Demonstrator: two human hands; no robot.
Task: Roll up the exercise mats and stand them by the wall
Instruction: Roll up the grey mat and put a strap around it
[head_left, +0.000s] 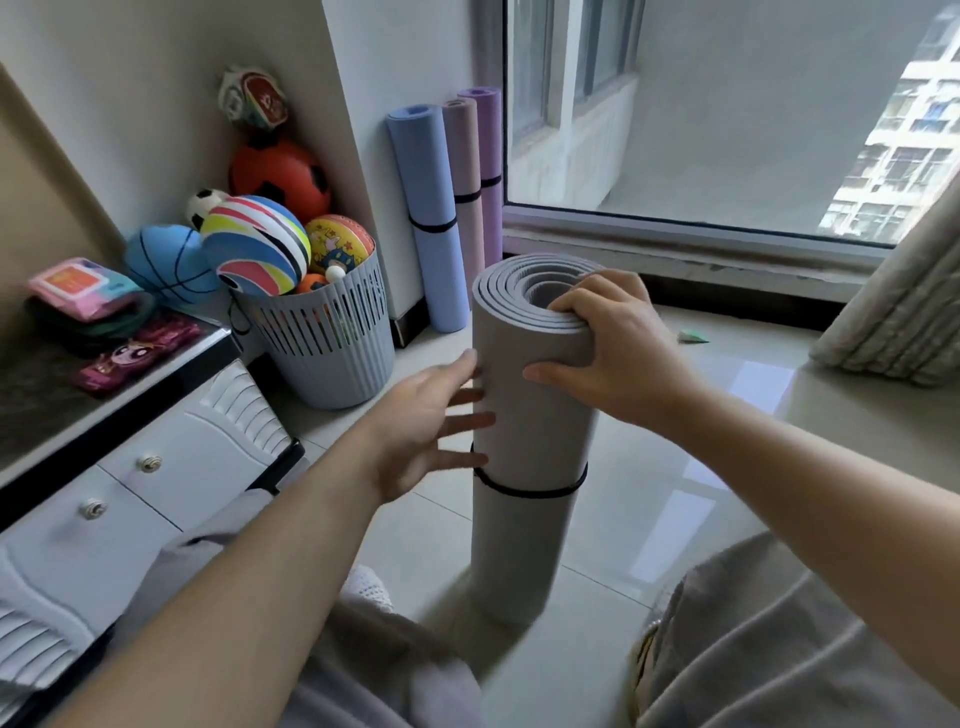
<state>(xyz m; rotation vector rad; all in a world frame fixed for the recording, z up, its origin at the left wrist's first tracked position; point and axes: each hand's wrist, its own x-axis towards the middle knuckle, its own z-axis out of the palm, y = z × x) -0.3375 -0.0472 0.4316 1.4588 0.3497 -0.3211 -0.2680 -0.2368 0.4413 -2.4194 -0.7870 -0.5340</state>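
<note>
By the wall (363, 104), three rolled mats (467, 156) stand done; the grey mat (524, 415), rolled, banded, upright on the floor (649, 493) apart from them, awaits placing, right hand (613, 343) clamped on its top rim, left hand (415, 436) with straight fingers (462, 422) spread against its side.

Both bare forearms reach toward the centre of the frame, the left rising from the lower left corner, the right entering from the right edge. The left grip (421, 431) is flat, fingers straight and spread, tips touching the side of the rolled mat (524, 415). The right grip (618, 343) clasps its top, fingers hooked over the rim, thumb against the side.
</note>
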